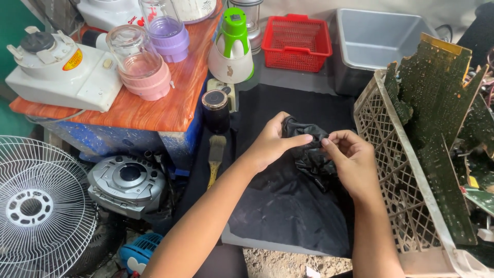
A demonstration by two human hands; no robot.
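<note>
Head view. Your left hand point(270, 146) and right hand point(349, 157) meet over the dark work cloth point(288, 206). Both pinch a crumpled black plastic bag point(309, 149), which hangs between them, just above the cloth. The left thumb and fingers are closed on its upper edge. The right fingertips point(329, 140) grip the same edge from the other side. Neither hand is released.

Risks, judged from this grip. The film is thin and bunched, so pulling the two hands apart too hard could tear it. A pinch by the fingertips alone could also slip, and the bag would drop onto the cloth. Just beyond your right hand, the lattice crate point(396, 170) holds broken circuit boards point(437, 118) with jagged edges. A wide sweep to that side could snag the bag or scrape your knuckles.

Counts:
- One paintbrush point(215, 159) and one dark cylindrical cap point(216, 110) lie beyond your left hand.
- Farther that way are two blender jars point(141, 64), one white mixer base point(62, 72), one radio point(126, 183) and one fan grille point(36, 206).
- Ahead of both hands stand one green-and-white appliance point(231, 49), one red basket point(297, 42) and one grey tub point(375, 41).
</note>
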